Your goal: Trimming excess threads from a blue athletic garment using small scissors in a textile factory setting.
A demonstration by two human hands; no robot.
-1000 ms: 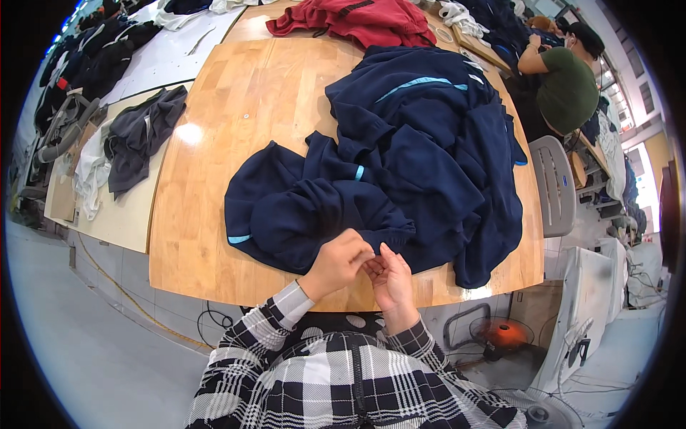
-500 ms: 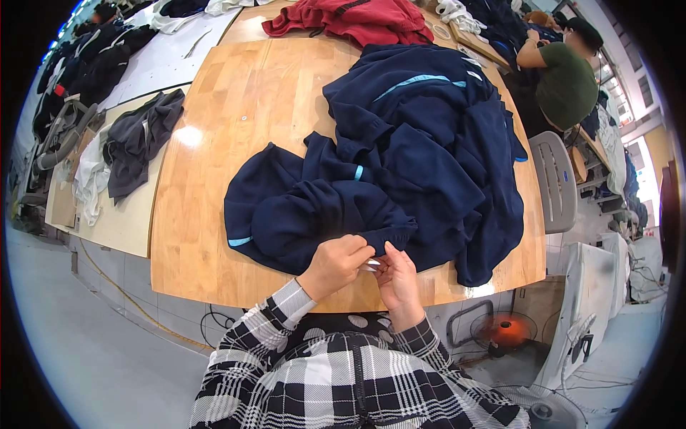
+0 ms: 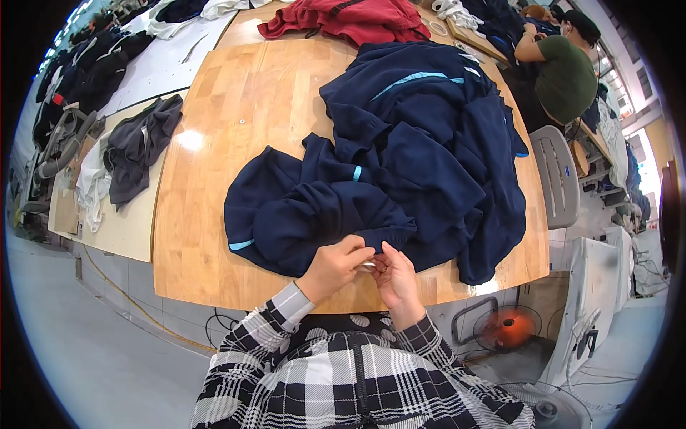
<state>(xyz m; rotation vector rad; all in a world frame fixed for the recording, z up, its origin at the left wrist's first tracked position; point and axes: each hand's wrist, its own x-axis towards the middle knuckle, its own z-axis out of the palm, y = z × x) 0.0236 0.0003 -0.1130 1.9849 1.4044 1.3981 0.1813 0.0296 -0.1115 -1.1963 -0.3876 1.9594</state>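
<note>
A dark navy garment (image 3: pixel 429 157) with light blue strips lies bunched over the right and middle of the wooden table. At its near edge both hands meet, fingers closed. My left hand (image 3: pixel 332 266) pinches the hem of the cloth, knuckles up. Beside it, my right hand (image 3: pixel 396 279) is turned palm inward, its thumb and fingers gripping the same edge. Between the fingertips shows a small pale, shiny thing (image 3: pixel 367 264); its kind and which hand holds it I cannot tell.
The wooden table (image 3: pixel 221 136) has a red garment (image 3: pixel 346 20) at its far end. Grey cloth (image 3: pixel 143 150) and white cloth lie on a lower table at left. A grey chair (image 3: pixel 556 175), an orange fan (image 3: pixel 509 324) and a co-worker (image 3: pixel 568 75) are at right.
My hands stay at the same spot on the hem, with only slight finger movement. Less of the pale shiny thing shows between them. The co-worker at right has shifted a little.
</note>
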